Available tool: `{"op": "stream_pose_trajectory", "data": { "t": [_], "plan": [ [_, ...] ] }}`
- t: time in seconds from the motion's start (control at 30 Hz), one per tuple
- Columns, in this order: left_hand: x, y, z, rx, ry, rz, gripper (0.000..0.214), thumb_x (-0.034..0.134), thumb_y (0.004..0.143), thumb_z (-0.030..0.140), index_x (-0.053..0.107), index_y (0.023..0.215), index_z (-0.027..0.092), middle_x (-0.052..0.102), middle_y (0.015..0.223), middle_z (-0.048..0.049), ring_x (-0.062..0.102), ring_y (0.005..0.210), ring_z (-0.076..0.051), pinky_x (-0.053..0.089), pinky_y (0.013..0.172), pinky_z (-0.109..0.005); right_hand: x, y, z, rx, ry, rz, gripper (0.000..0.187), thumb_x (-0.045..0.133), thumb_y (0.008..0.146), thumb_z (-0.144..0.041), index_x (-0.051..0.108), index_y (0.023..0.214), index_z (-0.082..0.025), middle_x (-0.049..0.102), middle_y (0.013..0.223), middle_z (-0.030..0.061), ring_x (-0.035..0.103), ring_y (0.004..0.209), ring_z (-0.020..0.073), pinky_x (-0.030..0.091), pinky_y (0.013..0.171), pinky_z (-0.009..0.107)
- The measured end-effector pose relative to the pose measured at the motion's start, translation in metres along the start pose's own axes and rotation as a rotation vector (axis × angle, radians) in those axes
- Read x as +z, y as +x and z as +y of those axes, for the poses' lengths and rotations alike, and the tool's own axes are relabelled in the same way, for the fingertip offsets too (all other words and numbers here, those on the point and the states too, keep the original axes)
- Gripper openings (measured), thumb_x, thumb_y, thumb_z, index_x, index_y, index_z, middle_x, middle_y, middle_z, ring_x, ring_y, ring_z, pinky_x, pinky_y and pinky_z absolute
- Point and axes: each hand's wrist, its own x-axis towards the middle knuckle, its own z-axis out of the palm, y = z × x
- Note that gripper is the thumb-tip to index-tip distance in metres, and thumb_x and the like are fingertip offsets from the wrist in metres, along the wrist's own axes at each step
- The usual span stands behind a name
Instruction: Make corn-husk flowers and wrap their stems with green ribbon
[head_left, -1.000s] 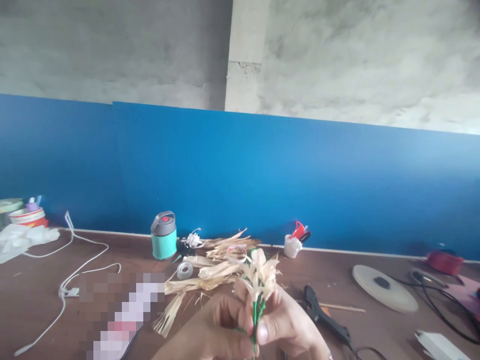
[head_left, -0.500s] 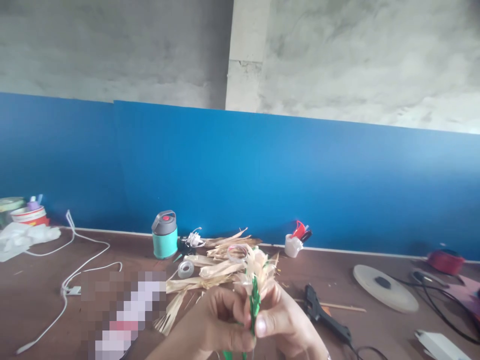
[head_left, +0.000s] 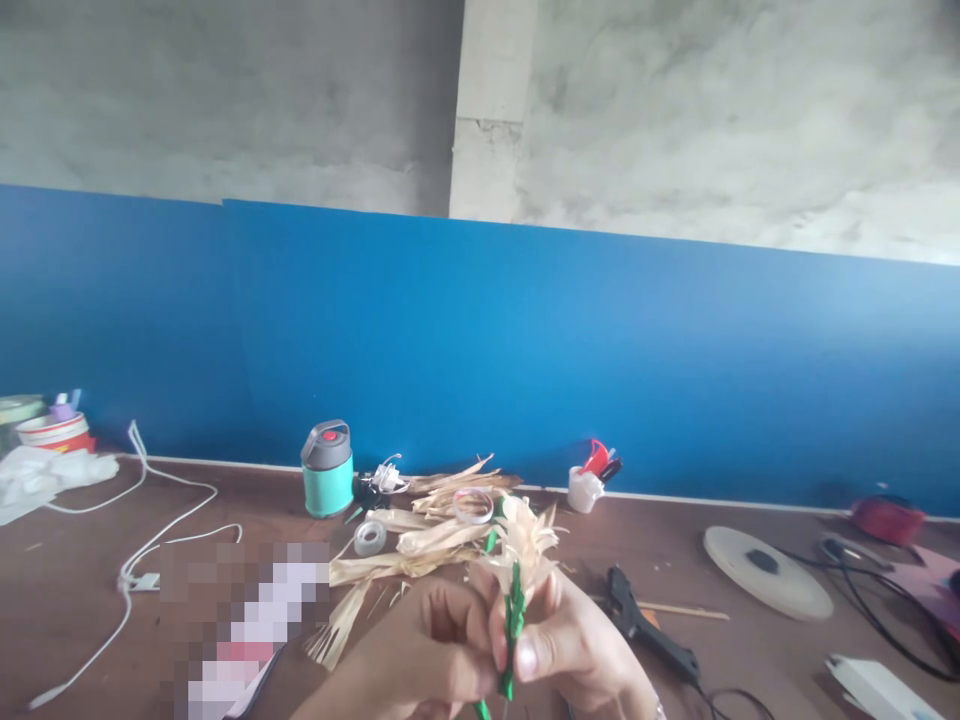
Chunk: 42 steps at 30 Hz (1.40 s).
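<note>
Low in the middle, both hands are close together on a handmade corn-husk flower (head_left: 525, 535). Pale petals flare above my fingers, and a green-wrapped stem (head_left: 514, 610) runs down between them. My right hand (head_left: 581, 640) pinches the stem with thumb and fingers from the right. From the left, my left hand (head_left: 442, 640) is closed against the same stem, fingertips touching it. A loose green strip (head_left: 481, 710) shows beneath my left hand; where it leads is hidden. Dried corn husks (head_left: 435, 545) lie behind the flower.
A tape roll (head_left: 370, 538) and a teal flask (head_left: 328, 475) stand left of the husks. A black glue gun (head_left: 649, 630) lies at right, near a round pale disc (head_left: 765, 575). A white pen cup (head_left: 585, 490) stands by the blue partition (head_left: 525, 350). White cables (head_left: 135, 540) cross the left side.
The flower has shifted slightly right and its petals face differently. More green stem shows below my thumb. The green strip underneath has moved. Both hands keep nearly the same place.
</note>
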Motion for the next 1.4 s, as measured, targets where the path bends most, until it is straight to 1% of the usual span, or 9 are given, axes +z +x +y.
{"op": "stream_pose_trajectory", "data": {
  "t": [0.17, 0.3, 0.47, 0.67, 0.77, 0.93, 1.03, 1.2, 1.4],
  "plan": [
    [0.012, 0.0, -0.002, 0.093, 0.047, 0.098, 0.015, 0.079, 0.052, 0.012, 0.065, 0.053, 0.015, 0.058, 0.054, 0.0028, 0.046, 0.049, -0.006, 0.029, 0.049, -0.02, 0.006, -0.001, 0.003, -0.027, 0.039, 0.03, 0.02, 0.084, 0.057, -0.029, 0.072, 0.054, -0.013, 0.055, 0.059, 0.0006, 0.047, 0.055, 0.0106, 0.031, 0.051, 0.022],
    [0.024, -0.006, 0.006, 0.136, 0.103, 0.124, 0.015, 0.072, 0.054, 0.012, 0.057, 0.054, 0.016, 0.051, 0.054, 0.0058, 0.038, 0.05, -0.005, 0.029, 0.052, -0.021, 0.006, 0.0, 0.002, -0.024, 0.015, 0.045, 0.018, 0.085, 0.057, -0.028, 0.074, 0.058, -0.013, 0.057, 0.06, 0.0004, 0.048, 0.056, 0.0111, 0.035, 0.053, 0.023],
    [0.028, -0.011, 0.012, 0.116, 0.303, 0.287, 0.022, 0.061, 0.055, 0.008, 0.043, 0.052, 0.02, 0.042, 0.052, 0.0076, 0.032, 0.051, -0.007, 0.022, 0.05, -0.024, 0.005, 0.001, -0.001, -0.003, -0.029, 0.054, 0.017, 0.082, 0.061, -0.029, 0.077, 0.064, -0.013, 0.057, 0.061, 0.0016, 0.049, 0.059, 0.0135, 0.041, 0.063, 0.028],
    [0.016, -0.004, 0.012, 0.05, 0.034, 0.047, 0.008, 0.066, 0.053, 0.014, 0.059, 0.054, 0.017, 0.048, 0.048, 0.0068, 0.033, 0.042, -0.005, 0.017, 0.044, -0.023, 0.002, -0.003, -0.005, 0.031, -0.075, 0.097, 0.019, 0.083, 0.06, -0.031, 0.076, 0.066, -0.015, 0.056, 0.062, 0.0003, 0.048, 0.058, 0.0124, 0.036, 0.06, 0.027],
    [0.012, -0.002, 0.011, 0.051, -0.013, 0.059, 0.008, 0.069, 0.053, 0.012, 0.062, 0.051, 0.017, 0.049, 0.045, 0.007, 0.033, 0.038, -0.003, 0.015, 0.042, -0.023, 0.003, -0.003, -0.009, 0.074, -0.083, 0.067, 0.018, 0.083, 0.061, -0.031, 0.077, 0.068, -0.015, 0.056, 0.062, 0.0001, 0.047, 0.059, 0.0121, 0.036, 0.06, 0.026],
    [0.008, -0.002, 0.007, -0.018, -0.012, 0.058, 0.007, 0.073, 0.056, 0.018, 0.066, 0.056, 0.016, 0.052, 0.044, 0.0055, 0.028, 0.033, -0.002, 0.011, 0.039, -0.024, 0.004, -0.002, -0.006, 0.035, 0.01, 0.093, 0.015, 0.085, 0.058, -0.027, 0.078, 0.065, -0.015, 0.059, 0.06, 0.0009, 0.05, 0.058, 0.0119, 0.039, 0.058, 0.025],
    [0.007, 0.001, 0.0, 0.057, -0.035, 0.056, 0.021, 0.079, 0.052, 0.023, 0.059, 0.051, 0.016, 0.048, 0.044, 0.0061, 0.032, 0.037, -0.003, 0.015, 0.042, -0.022, 0.005, 0.0, -0.004, 0.026, 0.018, 0.095, 0.011, 0.084, 0.06, -0.025, 0.078, 0.065, -0.017, 0.061, 0.061, 0.0012, 0.049, 0.057, 0.0114, 0.038, 0.057, 0.025],
    [0.005, 0.004, -0.005, 0.128, 0.08, 0.183, 0.03, 0.079, 0.054, 0.026, 0.05, 0.052, 0.017, 0.043, 0.048, 0.007, 0.033, 0.045, -0.005, 0.02, 0.047, -0.022, 0.006, 0.002, -0.005, 0.015, -0.026, 0.177, 0.014, 0.085, 0.058, -0.026, 0.076, 0.06, -0.015, 0.061, 0.059, 0.0006, 0.05, 0.057, 0.0114, 0.04, 0.06, 0.026],
    [0.003, 0.006, -0.005, 0.236, 0.369, 0.386, 0.027, 0.07, 0.064, 0.023, 0.046, 0.053, 0.019, 0.051, 0.051, 0.0046, 0.04, 0.051, -0.009, 0.027, 0.05, -0.023, -0.003, 0.0, -0.004, 0.047, -0.239, 0.403, 0.024, 0.087, 0.056, -0.032, 0.072, 0.056, -0.014, 0.062, 0.055, -0.0004, 0.048, 0.052, 0.0088, 0.035, 0.053, 0.022]
  ]
}}
